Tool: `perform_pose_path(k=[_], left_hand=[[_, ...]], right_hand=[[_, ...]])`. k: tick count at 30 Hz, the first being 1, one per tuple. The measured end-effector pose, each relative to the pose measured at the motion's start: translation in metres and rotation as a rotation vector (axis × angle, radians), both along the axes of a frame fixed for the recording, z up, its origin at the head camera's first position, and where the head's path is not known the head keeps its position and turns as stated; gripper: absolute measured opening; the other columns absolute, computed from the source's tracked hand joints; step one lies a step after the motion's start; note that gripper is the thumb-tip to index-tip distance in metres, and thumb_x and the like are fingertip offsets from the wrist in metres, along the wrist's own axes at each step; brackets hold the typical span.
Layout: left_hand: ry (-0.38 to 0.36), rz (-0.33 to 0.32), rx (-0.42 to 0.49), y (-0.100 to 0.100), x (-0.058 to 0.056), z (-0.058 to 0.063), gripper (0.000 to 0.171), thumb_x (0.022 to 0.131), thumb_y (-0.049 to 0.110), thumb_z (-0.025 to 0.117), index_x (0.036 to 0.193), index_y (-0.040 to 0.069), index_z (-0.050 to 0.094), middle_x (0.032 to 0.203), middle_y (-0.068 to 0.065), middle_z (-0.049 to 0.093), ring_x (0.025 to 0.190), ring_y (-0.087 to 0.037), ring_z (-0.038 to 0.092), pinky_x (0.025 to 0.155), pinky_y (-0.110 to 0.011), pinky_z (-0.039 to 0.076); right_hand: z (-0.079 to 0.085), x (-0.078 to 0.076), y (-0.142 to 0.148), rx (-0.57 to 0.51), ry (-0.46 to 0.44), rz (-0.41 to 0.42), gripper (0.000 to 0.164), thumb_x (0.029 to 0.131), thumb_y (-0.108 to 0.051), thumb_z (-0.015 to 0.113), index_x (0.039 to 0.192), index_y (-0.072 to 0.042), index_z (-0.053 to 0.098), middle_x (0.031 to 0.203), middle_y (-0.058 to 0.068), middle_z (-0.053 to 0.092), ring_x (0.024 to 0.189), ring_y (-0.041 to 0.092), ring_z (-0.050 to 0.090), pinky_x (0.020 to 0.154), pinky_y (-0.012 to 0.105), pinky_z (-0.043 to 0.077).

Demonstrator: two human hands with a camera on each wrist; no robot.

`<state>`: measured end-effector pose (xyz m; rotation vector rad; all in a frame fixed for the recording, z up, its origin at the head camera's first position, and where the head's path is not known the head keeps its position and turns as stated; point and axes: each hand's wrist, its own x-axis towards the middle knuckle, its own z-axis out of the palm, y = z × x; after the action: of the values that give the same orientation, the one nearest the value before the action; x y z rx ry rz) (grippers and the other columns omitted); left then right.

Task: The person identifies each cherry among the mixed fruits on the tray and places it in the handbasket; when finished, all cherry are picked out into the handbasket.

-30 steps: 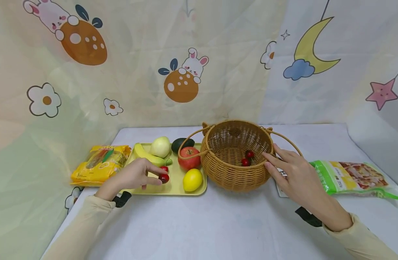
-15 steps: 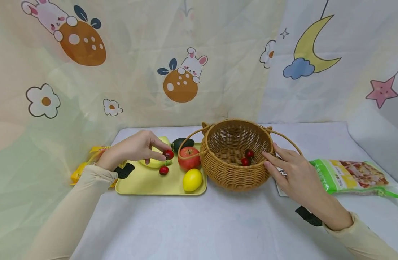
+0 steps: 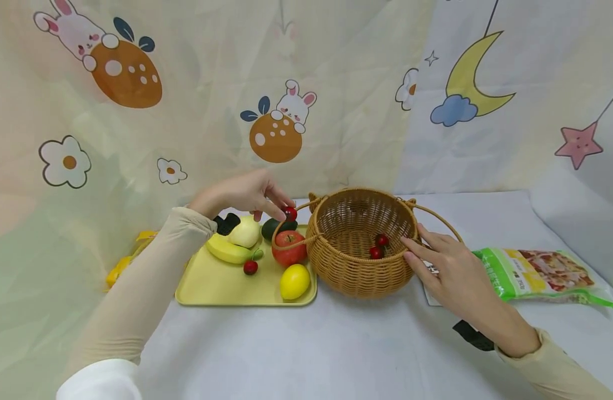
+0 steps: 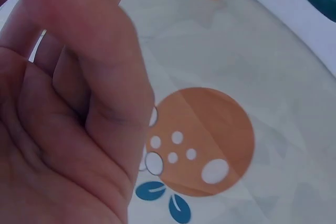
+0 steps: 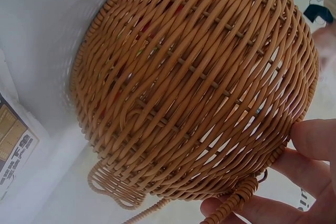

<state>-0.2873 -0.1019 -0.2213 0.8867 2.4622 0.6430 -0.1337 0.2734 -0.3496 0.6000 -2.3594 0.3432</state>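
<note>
My left hand pinches a dark red cherry between its fingertips, above the avocado and left of the basket's rim. In the left wrist view the palm and curled fingers fill the left side; the cherry is hidden there. My right hand grips the right rim of the round wicker basket, thumb and fingers at the edge beside a handle joint. Inside the basket lie two cherries. Another cherry rests on the yellow tray.
On the tray are a banana, a pale round fruit, a red apple and a lemon. A yellow package is partly behind the left arm. At right lies a green-edged food bag.
From the tray, the left hand has lifted the cherry and carried it up and right toward the basket. The right hand stays at the basket's rim.
</note>
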Motion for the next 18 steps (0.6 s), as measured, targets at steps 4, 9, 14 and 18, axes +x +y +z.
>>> perform_pose_path(k=[4, 9, 14, 18], left_hand=[[-0.029, -0.017, -0.031, 0.02, -0.007, 0.006, 0.031, 0.089, 0.02, 0.081, 0.12, 0.02, 0.078, 0.11, 0.0, 0.08, 0.052, -0.016, 0.06, 0.057, -0.024, 0.053], [-0.09, -0.083, -0.031, 0.05, -0.018, 0.007, 0.031, 0.09, 0.016, 0.08, 0.121, 0.015, 0.078, 0.111, -0.003, 0.08, 0.049, -0.013, 0.056, 0.055, -0.023, 0.052], [-0.095, -0.135, -0.046, 0.08, -0.024, 0.007, 0.027, 0.091, 0.017, 0.079, 0.118, 0.017, 0.079, 0.109, -0.002, 0.08, 0.048, -0.011, 0.055, 0.054, -0.023, 0.051], [-0.098, -0.163, -0.058, 0.104, -0.027, 0.003, 0.026, 0.091, 0.019, 0.08, 0.117, 0.019, 0.079, 0.105, -0.003, 0.08, 0.049, -0.013, 0.056, 0.054, -0.023, 0.05]], right_hand=[[-0.001, 0.001, -0.001, -0.008, -0.004, -0.006, 0.036, 0.091, -0.02, 0.076, 0.126, -0.013, 0.075, 0.141, 0.026, 0.06, 0.115, 0.042, 0.067, 0.082, 0.061, 0.057], [-0.001, 0.002, 0.0, -0.012, -0.007, -0.006, 0.036, 0.092, -0.02, 0.075, 0.126, -0.013, 0.075, 0.141, 0.026, 0.06, 0.115, 0.043, 0.067, 0.083, 0.061, 0.056], [-0.001, 0.002, 0.0, -0.01, -0.01, -0.007, 0.035, 0.092, -0.021, 0.075, 0.126, -0.013, 0.075, 0.141, 0.026, 0.061, 0.115, 0.043, 0.067, 0.084, 0.061, 0.056], [-0.001, 0.001, -0.001, -0.006, -0.018, -0.008, 0.036, 0.092, -0.021, 0.075, 0.127, -0.013, 0.075, 0.141, 0.026, 0.061, 0.115, 0.042, 0.067, 0.085, 0.061, 0.056]])
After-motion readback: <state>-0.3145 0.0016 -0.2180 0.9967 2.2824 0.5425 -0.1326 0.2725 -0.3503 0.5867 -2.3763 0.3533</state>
